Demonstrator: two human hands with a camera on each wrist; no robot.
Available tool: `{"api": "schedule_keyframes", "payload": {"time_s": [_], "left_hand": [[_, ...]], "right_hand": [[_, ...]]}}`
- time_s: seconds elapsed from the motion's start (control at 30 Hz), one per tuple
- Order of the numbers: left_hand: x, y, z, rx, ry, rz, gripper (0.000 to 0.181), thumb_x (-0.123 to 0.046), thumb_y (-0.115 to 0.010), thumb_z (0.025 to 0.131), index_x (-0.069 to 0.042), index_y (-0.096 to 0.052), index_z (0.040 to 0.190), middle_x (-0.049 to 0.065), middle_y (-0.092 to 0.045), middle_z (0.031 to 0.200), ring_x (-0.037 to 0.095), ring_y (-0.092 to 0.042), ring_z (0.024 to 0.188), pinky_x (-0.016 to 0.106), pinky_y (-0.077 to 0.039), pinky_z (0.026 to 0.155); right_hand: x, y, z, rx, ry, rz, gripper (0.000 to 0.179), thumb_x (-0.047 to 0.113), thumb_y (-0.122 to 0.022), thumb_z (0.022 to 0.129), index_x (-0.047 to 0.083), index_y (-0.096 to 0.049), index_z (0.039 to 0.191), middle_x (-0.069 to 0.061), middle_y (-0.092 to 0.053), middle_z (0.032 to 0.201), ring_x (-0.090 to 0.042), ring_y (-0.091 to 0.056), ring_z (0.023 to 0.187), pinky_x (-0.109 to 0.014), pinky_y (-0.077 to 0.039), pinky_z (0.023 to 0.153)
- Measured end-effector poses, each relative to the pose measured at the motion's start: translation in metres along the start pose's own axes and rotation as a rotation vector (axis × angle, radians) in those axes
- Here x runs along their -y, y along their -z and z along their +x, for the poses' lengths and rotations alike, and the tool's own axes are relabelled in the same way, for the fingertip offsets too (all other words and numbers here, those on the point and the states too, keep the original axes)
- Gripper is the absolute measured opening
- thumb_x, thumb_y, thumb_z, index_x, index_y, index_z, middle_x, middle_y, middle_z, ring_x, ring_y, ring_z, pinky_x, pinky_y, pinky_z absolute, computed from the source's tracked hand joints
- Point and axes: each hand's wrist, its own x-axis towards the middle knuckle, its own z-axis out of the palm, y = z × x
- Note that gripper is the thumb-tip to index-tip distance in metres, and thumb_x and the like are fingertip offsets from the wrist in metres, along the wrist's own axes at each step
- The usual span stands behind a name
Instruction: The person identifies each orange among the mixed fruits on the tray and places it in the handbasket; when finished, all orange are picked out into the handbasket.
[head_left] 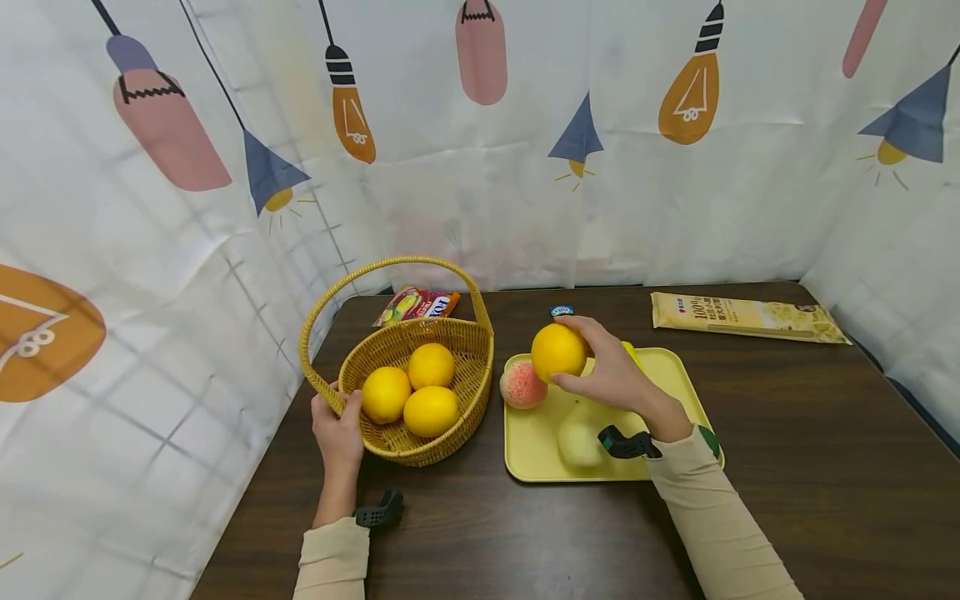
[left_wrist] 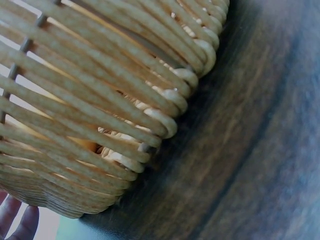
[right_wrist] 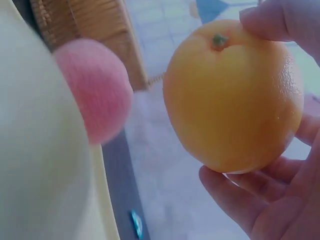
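My left hand (head_left: 340,433) grips the left side of a wicker basket (head_left: 442,452) near the foot of its arched handle. Three oranges (head_left: 431,411) lie inside. In the left wrist view the woven wall (left_wrist: 100,100) fills much of the picture, with fingertips (left_wrist: 26,222) at its lower left. My right hand (head_left: 618,372) holds another orange (head_left: 558,352) between thumb and fingers, above the yellow tray (head_left: 528,468). The right wrist view shows this orange (right_wrist: 232,100) with its green stem end. A pink peach (head_left: 522,385) and a pale round fruit (head_left: 581,437) rest on the tray.
Part of a yellow item (head_left: 632,353) and a green item (head_left: 708,440) show around my right arm on the tray. Behind the basket lies a red snack bag (head_left: 416,306). A small blue packet (head_left: 561,311) and a long beige package (head_left: 750,318) lie toward the table's back edge.
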Motion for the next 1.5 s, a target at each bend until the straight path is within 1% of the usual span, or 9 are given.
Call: {"api": "schedule_keyframes", "payload": {"time_s": [0.2, 0.3, 0.5, 0.73, 0.97, 1.1, 1.23, 1.4, 1.5], "left_hand": [[-0.028, 0.003, -0.010, 0.024, -0.001, -0.006, 0.025, -0.020, -0.058, 0.096, 0.005, -0.051, 0.098, 0.023, -0.047, 0.133, 0.012, -0.047, 0.099, 0.022, -0.039, 0.079], [-0.035, 0.004, -0.013, 0.026, -0.010, -0.011, 0.025, -0.020, -0.058, 0.096, 0.004, -0.051, 0.096, 0.024, -0.047, 0.132, 0.011, -0.047, 0.097, 0.022, -0.039, 0.079], [-0.034, 0.005, -0.014, 0.026, 0.003, -0.019, 0.029, -0.022, -0.057, 0.097, 0.006, -0.051, 0.100, 0.022, -0.047, 0.130, 0.010, -0.047, 0.096, 0.022, -0.039, 0.079], [-0.032, 0.006, -0.015, 0.025, 0.009, -0.012, 0.024, -0.019, -0.057, 0.097, 0.004, -0.050, 0.097, 0.022, -0.047, 0.133, 0.011, -0.046, 0.100, 0.025, -0.038, 0.082], [-0.004, 0.004, -0.002, 0.021, 0.028, -0.017, 0.026, -0.022, -0.059, 0.096, 0.002, -0.050, 0.102, 0.016, -0.048, 0.135, 0.011, -0.047, 0.102, 0.022, -0.039, 0.082], [0.004, 0.002, 0.001, 0.023, 0.024, -0.017, 0.028, -0.022, -0.058, 0.097, 0.003, -0.050, 0.105, 0.016, -0.049, 0.131, 0.009, -0.048, 0.095, 0.018, -0.041, 0.076], [-0.002, 0.004, -0.001, 0.043, 0.010, -0.020, 0.031, -0.023, -0.058, 0.097, 0.006, -0.051, 0.106, 0.019, -0.048, 0.128, 0.010, -0.049, 0.086, 0.016, -0.041, 0.069], [-0.024, 0.006, -0.011, 0.054, -0.018, -0.026, 0.035, -0.023, -0.057, 0.097, 0.011, -0.050, 0.107, 0.023, -0.048, 0.125, 0.009, -0.049, 0.083, 0.016, -0.041, 0.068], [-0.030, 0.006, -0.014, 0.048, -0.035, -0.031, 0.034, -0.021, -0.056, 0.098, 0.011, -0.050, 0.106, 0.024, -0.048, 0.121, 0.008, -0.048, 0.080, 0.016, -0.041, 0.067]], "right_hand": [[0.013, -0.015, 0.002, 0.017, 0.048, 0.076, 0.076, 0.024, -0.082, 0.079, 0.023, -0.042, 0.144, 0.000, -0.042, 0.144, -0.018, -0.055, 0.111, -0.041, -0.048, 0.095], [0.020, -0.025, 0.005, 0.021, 0.065, 0.106, 0.076, 0.027, -0.082, 0.079, 0.025, -0.042, 0.144, 0.001, -0.043, 0.144, -0.018, -0.054, 0.114, -0.043, -0.047, 0.095], [0.031, -0.052, 0.013, 0.031, 0.083, 0.126, 0.076, 0.030, -0.083, 0.078, 0.025, -0.044, 0.143, 0.004, -0.042, 0.142, -0.016, -0.052, 0.113, -0.043, -0.049, 0.090], [0.035, -0.084, 0.028, -0.014, 0.107, 0.115, 0.075, 0.029, -0.081, 0.077, 0.024, -0.046, 0.143, 0.000, -0.043, 0.141, -0.018, -0.053, 0.109, -0.037, -0.052, 0.085], [0.038, -0.103, 0.043, -0.019, 0.071, 0.084, 0.075, 0.033, -0.080, 0.078, 0.027, -0.045, 0.144, 0.002, -0.044, 0.141, -0.017, -0.055, 0.110, -0.037, -0.052, 0.085], [0.040, -0.110, 0.049, 0.006, 0.062, 0.066, 0.076, 0.036, -0.079, 0.078, 0.026, -0.044, 0.145, 0.002, -0.045, 0.140, -0.017, -0.053, 0.111, -0.038, -0.050, 0.088], [0.041, -0.117, 0.053, 0.038, 0.036, 0.050, 0.076, 0.039, -0.079, 0.079, 0.024, -0.044, 0.145, 0.001, -0.045, 0.141, -0.017, -0.053, 0.111, -0.037, -0.049, 0.090], [0.041, -0.123, 0.056, 0.074, -0.008, 0.001, 0.077, 0.042, -0.078, 0.079, 0.023, -0.044, 0.145, -0.001, -0.045, 0.142, -0.018, -0.054, 0.110, -0.036, -0.049, 0.089], [0.042, -0.124, 0.059, 0.083, -0.030, -0.009, 0.077, 0.042, -0.078, 0.078, 0.022, -0.044, 0.145, -0.002, -0.047, 0.140, -0.019, -0.055, 0.107, -0.037, -0.050, 0.087]]}}
